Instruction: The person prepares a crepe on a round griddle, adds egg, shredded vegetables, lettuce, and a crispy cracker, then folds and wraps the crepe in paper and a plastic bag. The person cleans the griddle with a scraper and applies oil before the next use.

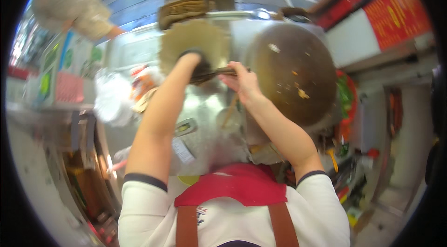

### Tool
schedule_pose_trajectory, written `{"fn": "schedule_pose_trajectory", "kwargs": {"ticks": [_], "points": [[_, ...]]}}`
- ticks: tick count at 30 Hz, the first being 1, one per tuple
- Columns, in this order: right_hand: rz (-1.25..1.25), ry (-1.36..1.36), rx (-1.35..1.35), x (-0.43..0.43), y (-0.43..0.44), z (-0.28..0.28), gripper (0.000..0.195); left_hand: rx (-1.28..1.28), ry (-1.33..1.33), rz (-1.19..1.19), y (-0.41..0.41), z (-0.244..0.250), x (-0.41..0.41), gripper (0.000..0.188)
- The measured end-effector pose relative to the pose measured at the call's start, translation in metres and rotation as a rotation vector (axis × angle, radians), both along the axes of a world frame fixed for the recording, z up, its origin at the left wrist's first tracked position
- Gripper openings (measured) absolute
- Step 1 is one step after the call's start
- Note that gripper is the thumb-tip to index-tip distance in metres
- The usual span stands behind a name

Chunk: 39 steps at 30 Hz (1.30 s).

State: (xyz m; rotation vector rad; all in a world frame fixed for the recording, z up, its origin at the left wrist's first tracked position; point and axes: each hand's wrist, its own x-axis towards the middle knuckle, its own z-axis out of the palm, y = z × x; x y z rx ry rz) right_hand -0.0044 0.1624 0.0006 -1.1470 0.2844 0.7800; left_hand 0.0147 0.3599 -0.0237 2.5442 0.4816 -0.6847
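My left hand [202, 65] is at the front edge of a pale tan, thin round sheet with a ragged rim [185, 36], which looks like a flatbread or pancake. A dark covering, apparently a black glove, hides its fingers, and blur leaves unclear what they grip. In my right hand [241, 81] is the handle of a dark tool [226, 71], between thumb and fingers. The tool's other end reaches towards my left hand and is too blurred to identify. Just right of my right hand lies a large round brown griddle [297, 72] with scattered food scraps.
Folded brown sheets [183, 9] are stacked behind the tan sheet. A metal counter [206, 114] carries a small grey device [186, 126] and a white slip [182, 150]. White plastic bags [113, 97] lie left. A red basin with greens [345, 97] stands right. Another person [75, 13] is at far left.
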Motion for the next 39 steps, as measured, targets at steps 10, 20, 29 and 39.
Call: {"fn": "schedule_pose_trajectory", "kwargs": {"ticks": [10, 20, 29, 39], "points": [[-0.43, -0.545, -0.532, 0.025, -0.279, 0.073, 0.026, 0.161, -0.117, -0.048, -0.02, -0.015, 0.004, 0.047], [-0.419, -0.527, -0.429, 0.034, -0.275, 0.03, 0.012, 0.143, -0.696, -0.232, -0.135, 0.033, 0.067, 0.037], [-0.363, -0.528, -0.211, 0.1, -0.192, 0.002, 0.011, 0.133, -0.239, -0.23, -0.194, 0.027, 0.123, 0.019], [-0.238, -0.563, -0.193, 0.129, -0.187, 0.002, 0.014, -0.044, -0.296, -0.247, -0.167, 0.021, 0.115, 0.047]]}}
